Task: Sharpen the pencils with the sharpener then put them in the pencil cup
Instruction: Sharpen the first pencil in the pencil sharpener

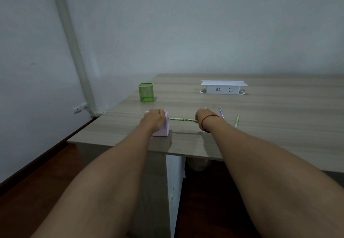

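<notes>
A pink box-shaped sharpener [164,130] stands near the table's front edge. My left hand [154,119] grips its top and hides most of it. A green patterned pencil [183,119] lies level, its left tip at the sharpener's right side. My right hand [203,117] holds the pencil's other end. A green mesh pencil cup [146,92] stands behind the sharpener, toward the table's left corner. Two more pencils lie on the table right of my right hand: a purple one [221,112] and a green one [237,120].
The wooden table [260,111] has a raised white socket box [223,87] at the back middle. Its left edge runs close to the grey wall, where a pipe [74,51] and a wall socket [79,108] sit. Dark wood floor lies below.
</notes>
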The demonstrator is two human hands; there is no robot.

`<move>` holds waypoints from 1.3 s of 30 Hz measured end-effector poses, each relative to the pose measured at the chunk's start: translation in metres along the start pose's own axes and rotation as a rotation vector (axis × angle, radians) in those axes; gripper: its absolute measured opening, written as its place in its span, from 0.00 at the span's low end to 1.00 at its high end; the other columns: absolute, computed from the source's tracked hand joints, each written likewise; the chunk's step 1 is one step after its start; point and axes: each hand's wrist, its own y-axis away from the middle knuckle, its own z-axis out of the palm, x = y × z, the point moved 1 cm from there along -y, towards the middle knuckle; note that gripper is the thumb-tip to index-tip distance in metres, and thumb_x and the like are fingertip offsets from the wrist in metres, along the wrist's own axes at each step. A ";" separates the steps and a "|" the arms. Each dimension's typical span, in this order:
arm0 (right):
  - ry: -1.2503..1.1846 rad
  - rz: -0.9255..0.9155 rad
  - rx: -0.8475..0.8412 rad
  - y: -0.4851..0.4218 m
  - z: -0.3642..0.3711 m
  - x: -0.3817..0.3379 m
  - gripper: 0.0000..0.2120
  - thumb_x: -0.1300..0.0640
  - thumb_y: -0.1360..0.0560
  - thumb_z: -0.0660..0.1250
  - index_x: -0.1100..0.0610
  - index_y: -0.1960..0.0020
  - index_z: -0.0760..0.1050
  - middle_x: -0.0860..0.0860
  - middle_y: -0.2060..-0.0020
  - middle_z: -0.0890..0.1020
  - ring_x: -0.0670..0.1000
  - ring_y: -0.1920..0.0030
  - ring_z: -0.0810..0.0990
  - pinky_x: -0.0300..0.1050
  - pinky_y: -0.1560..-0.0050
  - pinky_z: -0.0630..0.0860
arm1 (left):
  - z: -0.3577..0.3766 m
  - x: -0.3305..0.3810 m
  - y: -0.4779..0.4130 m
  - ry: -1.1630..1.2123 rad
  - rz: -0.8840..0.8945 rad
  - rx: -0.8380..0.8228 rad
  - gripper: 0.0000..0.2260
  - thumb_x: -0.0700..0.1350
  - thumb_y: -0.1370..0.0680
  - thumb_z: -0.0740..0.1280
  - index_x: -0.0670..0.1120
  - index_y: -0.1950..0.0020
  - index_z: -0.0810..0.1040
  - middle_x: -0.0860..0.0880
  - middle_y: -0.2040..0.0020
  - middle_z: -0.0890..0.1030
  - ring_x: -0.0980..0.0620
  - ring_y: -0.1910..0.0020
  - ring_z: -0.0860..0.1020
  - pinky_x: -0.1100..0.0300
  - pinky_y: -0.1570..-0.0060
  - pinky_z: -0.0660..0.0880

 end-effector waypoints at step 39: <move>-0.031 -0.195 -0.002 -0.018 0.011 -0.029 0.16 0.68 0.23 0.60 0.57 0.40 0.79 0.58 0.43 0.80 0.57 0.52 0.77 0.45 0.48 0.73 | 0.014 -0.003 0.014 -0.352 0.170 0.244 0.15 0.41 0.19 0.49 0.43 0.36 0.70 0.45 0.41 0.78 0.44 0.40 0.73 0.49 0.41 0.63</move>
